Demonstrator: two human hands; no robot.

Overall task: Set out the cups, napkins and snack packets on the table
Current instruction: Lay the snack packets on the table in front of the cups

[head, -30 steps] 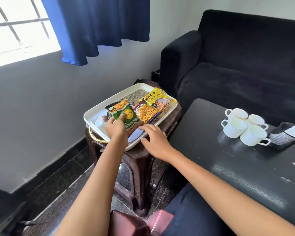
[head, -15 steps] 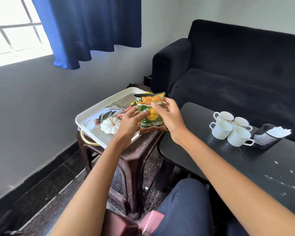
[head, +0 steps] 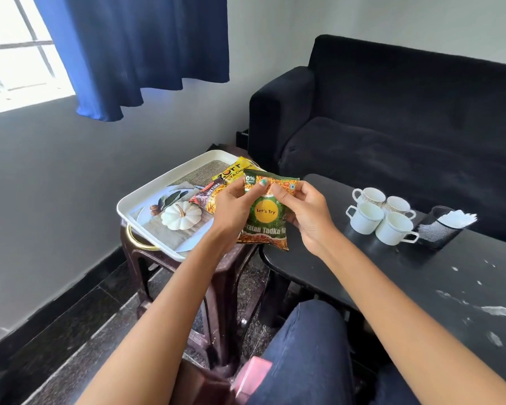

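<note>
A black sofa (head: pixel 406 118) stands behind, a blue curtain (head: pixel 140 51) hanging by the window (head: pixel 15 54).

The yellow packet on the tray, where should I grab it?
Probably by its far top edge. The yellow packet lies flat on the tray, with its near end tucked under the red packet and behind the green packet that both hands hold. Only the far end shows free, so come from above, over the tray's far side, and pinch that flat edge.
</note>
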